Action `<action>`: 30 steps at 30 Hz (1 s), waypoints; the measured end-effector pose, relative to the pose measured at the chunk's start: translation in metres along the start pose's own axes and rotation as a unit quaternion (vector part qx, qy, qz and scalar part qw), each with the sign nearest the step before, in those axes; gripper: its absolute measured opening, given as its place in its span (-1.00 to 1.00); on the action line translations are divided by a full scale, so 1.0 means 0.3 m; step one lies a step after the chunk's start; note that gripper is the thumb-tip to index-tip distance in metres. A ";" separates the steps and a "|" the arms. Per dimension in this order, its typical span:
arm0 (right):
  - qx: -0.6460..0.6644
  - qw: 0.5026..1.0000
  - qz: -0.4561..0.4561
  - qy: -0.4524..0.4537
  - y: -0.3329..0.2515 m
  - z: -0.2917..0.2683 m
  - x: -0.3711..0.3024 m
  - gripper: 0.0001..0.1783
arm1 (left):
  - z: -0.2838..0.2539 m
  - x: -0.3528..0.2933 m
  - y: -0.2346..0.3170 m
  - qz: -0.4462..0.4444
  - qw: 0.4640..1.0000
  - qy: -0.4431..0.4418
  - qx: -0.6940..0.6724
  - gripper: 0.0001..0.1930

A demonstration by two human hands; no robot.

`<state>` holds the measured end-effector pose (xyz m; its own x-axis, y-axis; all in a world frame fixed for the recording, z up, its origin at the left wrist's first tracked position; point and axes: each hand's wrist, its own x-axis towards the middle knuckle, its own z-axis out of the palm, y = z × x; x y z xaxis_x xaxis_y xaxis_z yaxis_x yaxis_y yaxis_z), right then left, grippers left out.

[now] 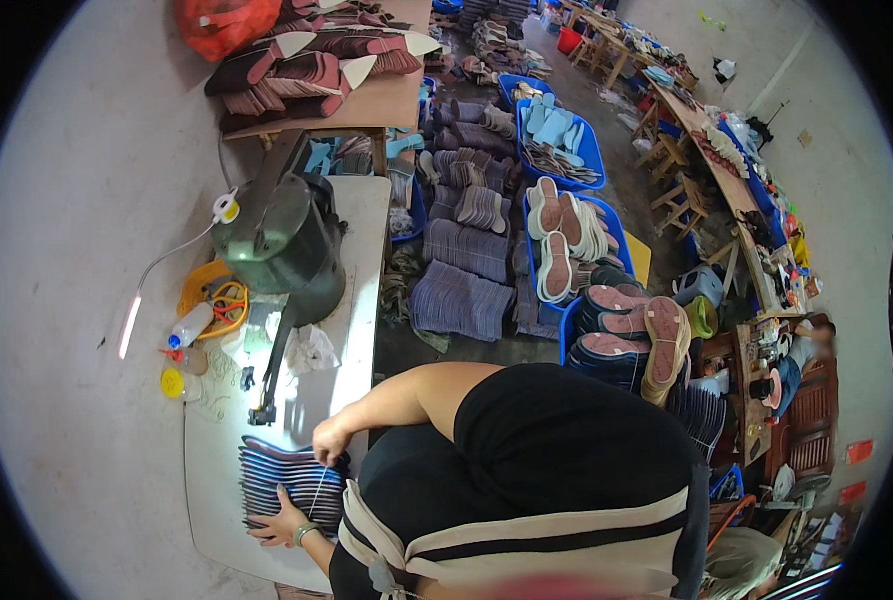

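Observation:
A row of thin, dark shoe soles or insoles (277,477) with blue and pale edges stands packed together at the front of the white worktable. My left hand (282,522), a bangle on its wrist, rests on the near end of the row with fingers spread. At the far right side of the row, my right hand (333,441) is closed on a thin white string (319,490). The string stretches down across the stack toward my left wrist; where it ends cannot be made out.
Behind the stack stands a dark green sewing machine (287,240) with its arm over the white worktable (357,290). Bottles (189,360) and an orange basket (199,285) sit left of it. Piled soles (462,300) and blue bins (592,160) of soles fill the floor to the right.

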<state>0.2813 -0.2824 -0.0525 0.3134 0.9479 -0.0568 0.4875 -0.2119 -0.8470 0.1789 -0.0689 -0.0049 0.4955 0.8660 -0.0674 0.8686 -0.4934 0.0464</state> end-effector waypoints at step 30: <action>0.040 0.974 -0.112 -0.194 -0.067 0.148 -0.050 -0.65 | 0.048 -0.158 0.310 0.556 0.823 -0.071 -0.098 -0.72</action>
<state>0.2305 -0.2817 -0.0580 -0.1320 0.9900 -0.0489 0.4385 0.0141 -0.8986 0.2364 -0.1570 -0.0118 0.9907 -0.1358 0.0097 -0.1319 -0.9396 0.3159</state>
